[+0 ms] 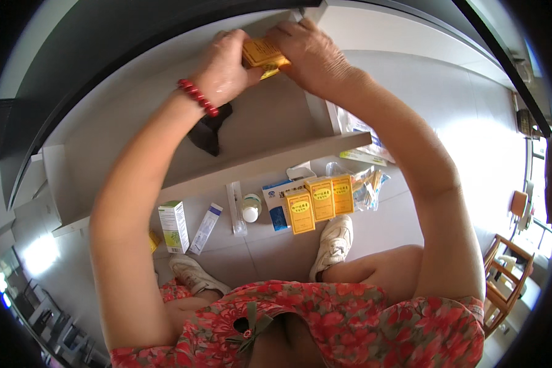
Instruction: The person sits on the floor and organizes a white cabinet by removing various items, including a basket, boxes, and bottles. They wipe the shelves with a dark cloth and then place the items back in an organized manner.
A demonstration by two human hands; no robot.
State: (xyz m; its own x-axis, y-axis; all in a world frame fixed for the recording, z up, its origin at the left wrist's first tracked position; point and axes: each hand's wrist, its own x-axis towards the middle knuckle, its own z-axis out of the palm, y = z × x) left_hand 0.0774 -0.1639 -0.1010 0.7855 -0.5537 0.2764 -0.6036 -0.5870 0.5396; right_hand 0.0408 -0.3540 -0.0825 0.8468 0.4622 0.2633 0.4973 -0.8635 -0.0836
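Over the far part of an open drawer (267,119), both my hands are on a yellow medicine box (263,53). My left hand (225,64), with a red bead bracelet at its wrist, grips the box's left end. The right end is held by my right hand (310,55), whose fingers partly cover it. A crumpled black item (210,131) lies on the drawer bottom, below my left wrist. On the floor in front of the drawer stand several similar yellow boxes (301,214), leaning by a white and blue box (276,207).
Between my white shoes (333,241) and the drawer are a green and white carton (174,227), a slim white box (206,228), a clear plastic tube (236,207), a white-capped bottle (251,207) and a plastic bag of sticks (369,186). A wooden stool (506,280) is at right.
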